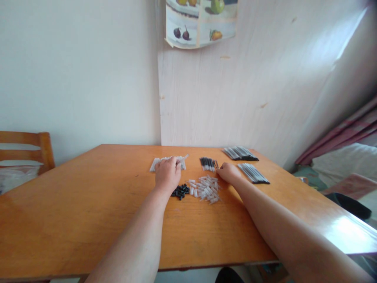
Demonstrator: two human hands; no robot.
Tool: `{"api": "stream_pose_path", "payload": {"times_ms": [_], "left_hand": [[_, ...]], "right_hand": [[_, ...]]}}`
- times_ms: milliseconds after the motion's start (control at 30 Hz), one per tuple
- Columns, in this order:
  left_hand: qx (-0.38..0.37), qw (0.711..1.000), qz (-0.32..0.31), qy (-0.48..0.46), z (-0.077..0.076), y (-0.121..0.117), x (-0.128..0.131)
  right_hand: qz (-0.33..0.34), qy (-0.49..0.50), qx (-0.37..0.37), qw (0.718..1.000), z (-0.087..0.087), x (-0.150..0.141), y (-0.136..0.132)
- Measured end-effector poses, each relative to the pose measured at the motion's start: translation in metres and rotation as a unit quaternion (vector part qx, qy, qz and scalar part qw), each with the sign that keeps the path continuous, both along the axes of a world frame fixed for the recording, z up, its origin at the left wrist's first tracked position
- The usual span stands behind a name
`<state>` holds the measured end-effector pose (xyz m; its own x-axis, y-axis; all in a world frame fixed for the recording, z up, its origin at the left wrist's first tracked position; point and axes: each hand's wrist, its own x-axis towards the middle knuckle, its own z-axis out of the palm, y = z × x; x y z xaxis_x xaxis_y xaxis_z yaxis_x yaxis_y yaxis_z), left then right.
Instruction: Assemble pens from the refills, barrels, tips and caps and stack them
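Observation:
My left hand [168,173] is closed around a clear pen barrel [184,158], whose end sticks out past the fingers to the upper right. Under and behind that hand lies a row of similar whitish barrels [153,165], partly covered by it. My right hand [229,172] pinches a thin dark pen refill [217,164] at the right end of a row of refills [207,163]; the fingertips are small and partly hidden. Between my forearms are a pile of small black plugs [181,191] and a heap of translucent white pen tips [208,189].
Two bundles of pens with black ends, a far one [239,153] and a nearer one [253,173], lie on the right of the wooden table [88,220]. A wooden chair [45,151] stands at the left. The wall [188,98] rises behind the table.

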<state>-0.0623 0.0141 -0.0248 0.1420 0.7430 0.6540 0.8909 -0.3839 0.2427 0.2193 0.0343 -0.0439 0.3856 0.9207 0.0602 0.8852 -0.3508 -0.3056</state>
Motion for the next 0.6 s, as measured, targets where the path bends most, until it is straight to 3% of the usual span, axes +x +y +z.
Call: {"api": "stream_pose_path", "payload": {"times_ms": [600], "left_hand": [[0.006, 1.000, -0.005, 0.007, 0.000, 0.000, 0.000]], "right_hand": [[-0.038, -0.017, -0.003, 0.999, 0.004, -0.005, -0.013]]}}
